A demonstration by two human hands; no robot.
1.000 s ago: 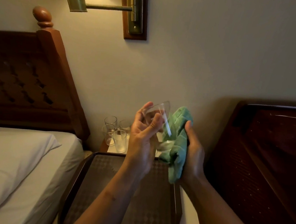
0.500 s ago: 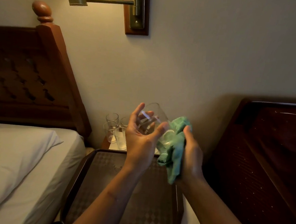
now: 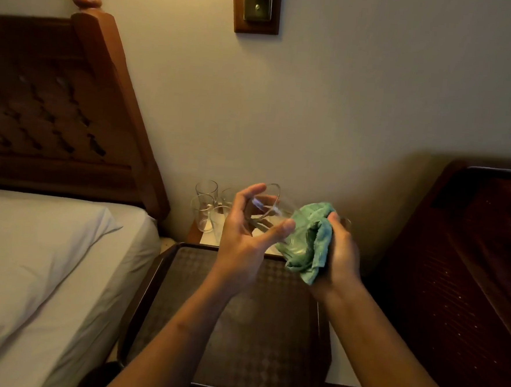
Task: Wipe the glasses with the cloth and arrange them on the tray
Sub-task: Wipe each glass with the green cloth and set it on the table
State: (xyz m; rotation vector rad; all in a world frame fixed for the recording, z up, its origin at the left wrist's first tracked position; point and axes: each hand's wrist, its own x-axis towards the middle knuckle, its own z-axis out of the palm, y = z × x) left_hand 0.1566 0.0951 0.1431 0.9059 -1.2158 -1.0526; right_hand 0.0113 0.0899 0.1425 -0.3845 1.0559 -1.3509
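Observation:
A clear drinking glass (image 3: 270,206) lies tilted in the air above the far end of the dark patterned tray (image 3: 163,280). My left hand (image 3: 245,238) holds it between thumb and fingers near the rim. My right hand (image 3: 339,253) grips a green cloth (image 3: 308,239) that wraps the glass's base end. Several more clear glasses (image 3: 205,208) stand upright on the nightstand behind the tray, partly hidden by my left hand. Nothing stands on the tray.
A bed with white sheets (image 3: 37,262) and a carved wooden headboard (image 3: 58,104) lies to the left. A dark wooden headboard (image 3: 469,268) stands to the right. A brass lamp mount (image 3: 256,6) is fixed on the wall above.
The glass has turned and dropped a little in my hands, its rim now facing left and up. The cloth has moved from beside the glass to around its base end. The view tilted down.

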